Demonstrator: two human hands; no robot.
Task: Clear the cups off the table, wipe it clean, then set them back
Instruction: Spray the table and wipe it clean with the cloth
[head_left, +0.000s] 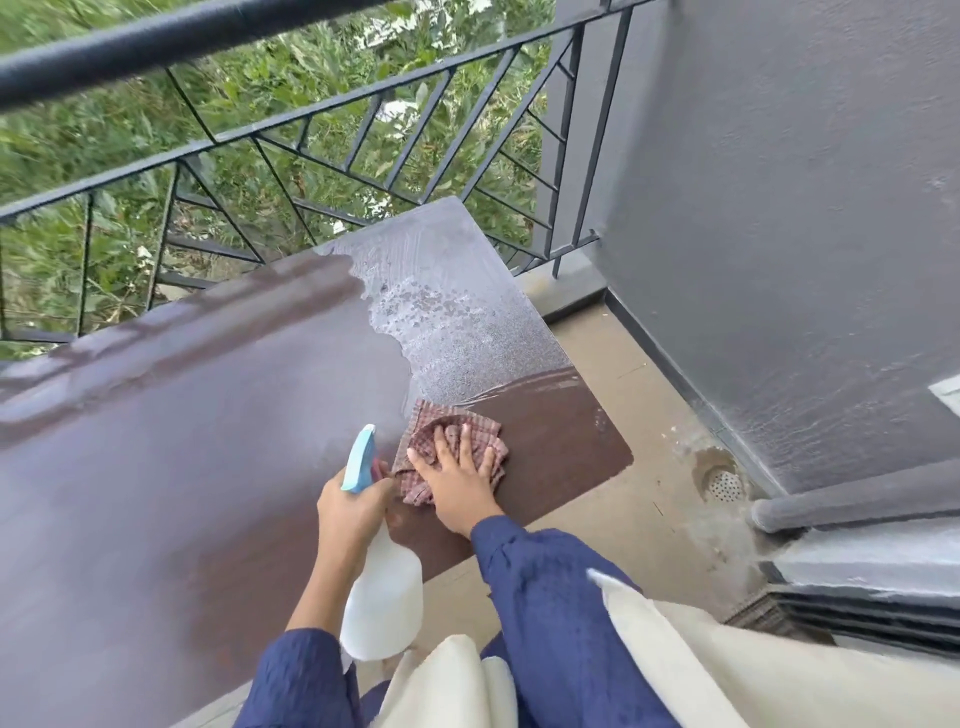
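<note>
1. Right hand (460, 480), fingers spread flat, presses the cloth (485, 434) onto the table (208, 441) at lower centre of frame.
2. Left hand (350, 514) grips a bottle (384, 597) just left of the cloth.
3. Foam (457, 317) covers the table's upper-right end.

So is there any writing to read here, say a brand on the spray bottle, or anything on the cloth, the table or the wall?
None can be read.
The spray bottle, gripped by the left hand, shows a plain white body and blue head, with no label on the side facing the camera.
The checked cloth under the right hand, the table and the wall bear no words or numbers.
</note>
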